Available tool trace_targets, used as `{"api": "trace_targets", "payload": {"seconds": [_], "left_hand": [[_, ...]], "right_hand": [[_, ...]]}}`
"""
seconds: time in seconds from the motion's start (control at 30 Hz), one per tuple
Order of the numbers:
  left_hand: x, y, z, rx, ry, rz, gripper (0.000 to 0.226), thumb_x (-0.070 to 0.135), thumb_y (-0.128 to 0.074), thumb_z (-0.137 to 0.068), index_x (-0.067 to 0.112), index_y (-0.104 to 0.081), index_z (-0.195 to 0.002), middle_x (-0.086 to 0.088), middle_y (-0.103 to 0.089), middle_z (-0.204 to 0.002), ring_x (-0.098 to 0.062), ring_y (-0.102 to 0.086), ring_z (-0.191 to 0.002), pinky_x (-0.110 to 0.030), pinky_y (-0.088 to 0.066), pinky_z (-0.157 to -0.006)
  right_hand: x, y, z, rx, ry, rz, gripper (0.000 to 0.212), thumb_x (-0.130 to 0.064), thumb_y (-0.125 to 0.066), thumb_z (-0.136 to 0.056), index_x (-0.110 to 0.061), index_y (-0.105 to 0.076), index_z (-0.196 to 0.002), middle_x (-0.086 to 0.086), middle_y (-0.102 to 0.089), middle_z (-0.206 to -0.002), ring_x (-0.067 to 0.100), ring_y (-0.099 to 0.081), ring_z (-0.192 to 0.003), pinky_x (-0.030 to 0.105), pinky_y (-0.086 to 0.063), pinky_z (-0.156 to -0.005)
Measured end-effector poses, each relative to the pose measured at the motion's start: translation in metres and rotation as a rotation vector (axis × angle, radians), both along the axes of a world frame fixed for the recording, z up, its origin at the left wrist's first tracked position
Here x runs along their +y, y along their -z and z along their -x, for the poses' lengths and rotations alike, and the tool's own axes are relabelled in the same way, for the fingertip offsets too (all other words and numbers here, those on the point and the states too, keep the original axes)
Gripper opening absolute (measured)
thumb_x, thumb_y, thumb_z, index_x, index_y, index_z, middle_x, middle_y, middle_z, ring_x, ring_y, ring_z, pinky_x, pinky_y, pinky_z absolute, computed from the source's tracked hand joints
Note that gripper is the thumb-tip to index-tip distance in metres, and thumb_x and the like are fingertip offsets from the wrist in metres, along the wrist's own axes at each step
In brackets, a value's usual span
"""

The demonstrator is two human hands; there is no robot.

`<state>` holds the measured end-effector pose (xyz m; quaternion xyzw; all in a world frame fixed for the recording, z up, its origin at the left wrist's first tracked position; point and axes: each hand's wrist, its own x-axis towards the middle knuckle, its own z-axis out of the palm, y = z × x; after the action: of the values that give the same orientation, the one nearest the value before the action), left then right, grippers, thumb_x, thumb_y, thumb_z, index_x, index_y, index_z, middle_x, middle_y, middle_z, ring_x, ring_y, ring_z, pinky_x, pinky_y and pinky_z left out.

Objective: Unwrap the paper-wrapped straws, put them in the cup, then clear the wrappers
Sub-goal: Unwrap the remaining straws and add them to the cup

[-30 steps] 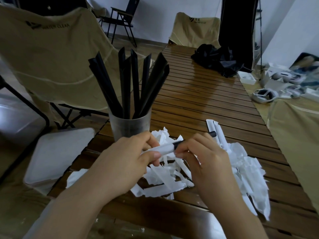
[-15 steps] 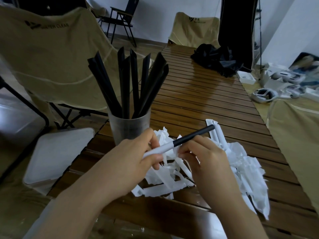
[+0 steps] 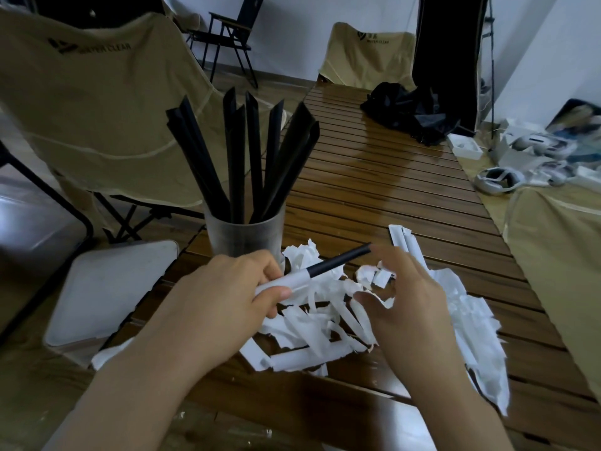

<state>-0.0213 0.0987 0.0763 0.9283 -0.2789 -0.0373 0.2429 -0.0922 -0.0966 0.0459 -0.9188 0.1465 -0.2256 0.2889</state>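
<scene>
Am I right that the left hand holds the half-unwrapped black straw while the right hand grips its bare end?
Not quite: in the head view the right hand is open beside the straw, gripping nothing. The left hand does hold its wrapped end.

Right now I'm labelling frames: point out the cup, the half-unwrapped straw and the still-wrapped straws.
cup [image 3: 244,237]: head view, frosted wall.
half-unwrapped straw [image 3: 338,262]: head view, bare black part.
still-wrapped straws [image 3: 406,240]: head view, paper sleeve.
</scene>
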Motion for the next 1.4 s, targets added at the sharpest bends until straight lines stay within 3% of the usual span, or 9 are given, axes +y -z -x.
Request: {"api": "trace_targets", "payload": {"seconds": [0.2, 0.33, 0.53, 0.67, 0.8, 0.9, 1.07, 1.23, 1.4], "left_hand": [[-0.006, -0.004, 0.004, 0.002, 0.064, -0.016, 0.014, 0.054, -0.052, -0.090, 0.042, -0.050, -0.095, 0.021, -0.065, -0.084, 0.003, -0.061, -0.077, -0.016, -0.049, -0.066], [-0.010, -0.008, 0.008, 0.081, 0.122, 0.007, 0.012, 0.052, -0.047, -0.093, 0.043, -0.053, -0.098, 0.023, -0.067, -0.084, 0.005, -0.061, -0.074, -0.016, -0.050, -0.068], [-0.010, -0.008, 0.006, 0.029, 0.179, -0.178, 0.024, 0.034, -0.032, -0.103, 0.042, -0.045, -0.084, 0.013, -0.055, -0.071, -0.006, -0.055, -0.066, -0.028, -0.054, -0.075], [-0.010, -0.010, 0.007, 0.079, 0.184, -0.127, 0.032, 0.040, -0.031, -0.102, 0.041, -0.045, -0.073, 0.011, -0.055, -0.065, 0.001, -0.053, -0.056, -0.015, -0.042, -0.058], [-0.007, -0.010, 0.006, 0.107, 0.187, -0.015, 0.032, 0.064, -0.030, -0.087, 0.049, -0.052, -0.105, 0.022, -0.064, -0.080, 0.013, -0.055, -0.071, -0.011, -0.037, -0.056], [-0.008, -0.011, 0.005, 0.040, 0.194, -0.004, 0.024, 0.053, -0.040, -0.093, 0.052, -0.058, -0.110, 0.025, -0.063, -0.077, 0.011, -0.054, -0.069, -0.009, -0.031, -0.051], [-0.008, -0.014, 0.008, -0.011, 0.144, 0.015, 0.028, 0.048, -0.041, -0.096, 0.044, -0.067, -0.087, 0.026, -0.060, -0.064, 0.006, -0.054, -0.060, -0.012, -0.029, -0.048], [-0.013, -0.015, 0.015, -0.006, 0.096, 0.010, 0.043, 0.045, -0.041, -0.097, 0.032, -0.051, -0.058, 0.036, -0.050, -0.056, 0.007, -0.051, -0.057, -0.012, -0.026, -0.051], [-0.015, -0.014, 0.013, 0.085, 0.037, 0.124, 0.042, 0.042, -0.043, -0.097, 0.032, -0.055, -0.058, 0.013, -0.055, -0.050, -0.002, -0.050, -0.048, -0.022, -0.037, -0.053]], "right_hand": [[0.008, -0.012, 0.001, -0.059, -0.278, 0.219, 0.029, -0.030, -0.068, -0.081, -0.030, -0.063, -0.109, -0.016, -0.060, -0.111, 0.010, -0.057, -0.105, 0.032, -0.043, -0.089], [0.014, -0.007, -0.002, -0.059, -0.351, 0.299, 0.022, -0.020, -0.067, -0.073, -0.028, -0.067, -0.094, -0.012, -0.068, -0.083, 0.018, -0.062, -0.071, 0.028, -0.046, -0.064], [0.012, -0.014, 0.002, -0.078, -0.418, 0.128, 0.024, -0.017, -0.080, -0.072, -0.024, -0.067, -0.091, -0.011, -0.065, -0.088, 0.014, -0.063, -0.077, 0.025, -0.052, -0.065], [0.013, -0.013, -0.001, -0.204, -0.423, 0.146, 0.007, -0.015, -0.070, -0.072, -0.021, -0.071, -0.072, -0.012, -0.066, -0.076, 0.006, -0.059, -0.066, 0.027, -0.052, -0.058], [0.008, -0.012, 0.000, -0.218, -0.367, 0.115, 0.014, -0.010, -0.068, -0.073, -0.022, -0.068, -0.066, -0.015, -0.063, -0.068, 0.006, -0.058, -0.062, 0.031, -0.048, -0.053], [0.009, -0.013, -0.001, -0.233, -0.330, 0.126, 0.012, -0.013, -0.068, -0.073, -0.023, -0.067, -0.067, -0.015, -0.062, -0.067, 0.007, -0.055, -0.062, 0.027, -0.044, -0.054], [0.013, -0.013, -0.002, -0.255, -0.325, 0.092, 0.013, -0.010, -0.067, -0.076, -0.021, -0.066, -0.068, -0.013, -0.062, -0.069, 0.012, -0.056, -0.068, 0.038, -0.047, -0.058], [0.016, -0.014, 0.000, -0.286, -0.314, 0.098, 0.020, 0.000, -0.058, -0.075, -0.017, -0.058, -0.065, -0.009, -0.056, -0.066, 0.011, -0.051, -0.065, 0.032, -0.042, -0.056], [0.023, -0.020, 0.002, -0.400, -0.298, 0.189, 0.020, -0.005, -0.046, -0.079, -0.012, -0.058, -0.065, -0.003, -0.060, -0.070, 0.017, -0.055, -0.066, 0.034, -0.047, -0.053]]}}
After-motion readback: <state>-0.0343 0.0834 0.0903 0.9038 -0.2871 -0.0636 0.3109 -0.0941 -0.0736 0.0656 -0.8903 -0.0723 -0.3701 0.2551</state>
